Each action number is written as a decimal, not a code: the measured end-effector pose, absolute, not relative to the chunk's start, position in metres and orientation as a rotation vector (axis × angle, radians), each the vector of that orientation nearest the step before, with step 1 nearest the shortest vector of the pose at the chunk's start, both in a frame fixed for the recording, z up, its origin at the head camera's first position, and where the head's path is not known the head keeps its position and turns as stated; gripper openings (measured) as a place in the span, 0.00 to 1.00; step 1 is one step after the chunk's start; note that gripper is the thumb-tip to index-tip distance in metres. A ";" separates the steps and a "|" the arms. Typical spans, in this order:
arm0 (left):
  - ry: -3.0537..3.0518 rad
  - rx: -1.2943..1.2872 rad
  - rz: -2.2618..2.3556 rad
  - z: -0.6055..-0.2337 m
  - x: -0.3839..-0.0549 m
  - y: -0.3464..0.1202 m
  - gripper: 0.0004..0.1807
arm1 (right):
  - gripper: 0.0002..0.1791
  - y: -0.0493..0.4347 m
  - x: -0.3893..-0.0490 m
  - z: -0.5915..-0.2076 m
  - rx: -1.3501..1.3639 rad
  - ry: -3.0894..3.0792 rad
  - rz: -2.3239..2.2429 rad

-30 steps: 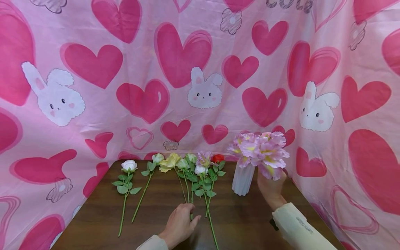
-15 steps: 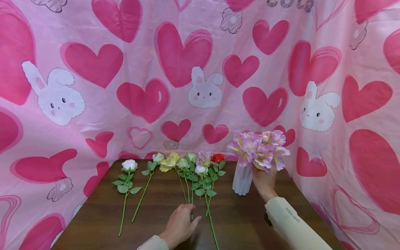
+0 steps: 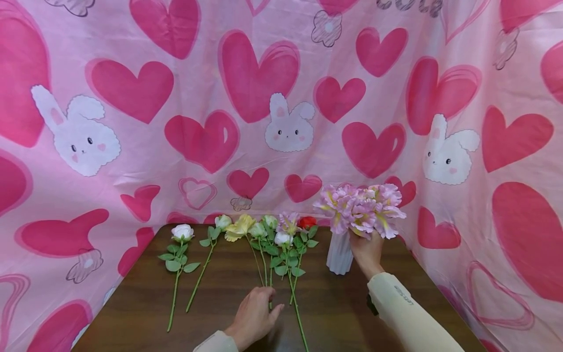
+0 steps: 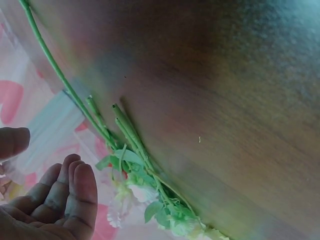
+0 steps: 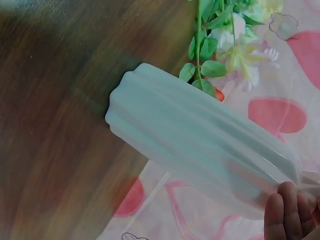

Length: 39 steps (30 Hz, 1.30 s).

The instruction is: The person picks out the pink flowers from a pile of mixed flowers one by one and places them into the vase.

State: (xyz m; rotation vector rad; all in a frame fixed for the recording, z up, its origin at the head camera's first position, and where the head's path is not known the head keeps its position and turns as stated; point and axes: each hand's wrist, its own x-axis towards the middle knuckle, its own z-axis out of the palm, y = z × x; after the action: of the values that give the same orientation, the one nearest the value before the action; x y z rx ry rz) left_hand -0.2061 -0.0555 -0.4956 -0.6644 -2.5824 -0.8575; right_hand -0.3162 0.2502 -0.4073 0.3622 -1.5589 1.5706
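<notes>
Large pink-purple flowers with yellow streaks [image 3: 358,208] stand in a white fluted vase [image 3: 339,254] at the right of the table. My right hand [image 3: 367,249] is just below the blooms at the vase's right side. In the right wrist view its fingertips [image 5: 286,192] lie side by side at the vase rim; its thumb is hidden. Over the table's front middle hovers my left hand [image 3: 255,313], thumb apart from the fingers, nothing between them. Near it lie the green stems [image 4: 130,132] of several flowers.
A white rose [image 3: 182,233] and a pale green rose [image 3: 222,223] lie at the left. A yellow flower [image 3: 240,228], a red flower [image 3: 307,223] and several others form a central bunch. A pink heart-print cloth [image 3: 202,142] surrounds the brown table [image 3: 136,293].
My right hand has moved left from the bouquet's outer side to the vase. The lower pink-purple bloom has risen, and the bunch has shifted slightly left. The left hand stays put.
</notes>
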 end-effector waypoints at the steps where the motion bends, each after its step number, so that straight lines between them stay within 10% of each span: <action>1: -2.585 -0.664 -0.860 -0.496 -0.206 -0.056 0.14 | 0.20 0.251 -0.316 -0.408 0.322 -1.623 1.456; 9: -2.584 -0.669 -0.865 -0.496 -0.207 -0.055 0.14 | 0.10 0.259 -0.311 -0.412 0.075 -1.852 0.850; 39: -2.624 -0.628 -0.835 -0.497 -0.212 -0.054 0.15 | 0.04 0.247 -0.259 -0.444 -0.090 -2.028 0.893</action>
State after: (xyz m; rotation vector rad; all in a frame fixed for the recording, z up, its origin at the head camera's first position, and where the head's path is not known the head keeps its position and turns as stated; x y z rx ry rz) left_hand -0.2119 -0.0540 -0.4967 -0.6281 -2.6238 -0.8345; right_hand -0.2585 0.2473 -0.4441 -0.0903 -2.0276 0.8931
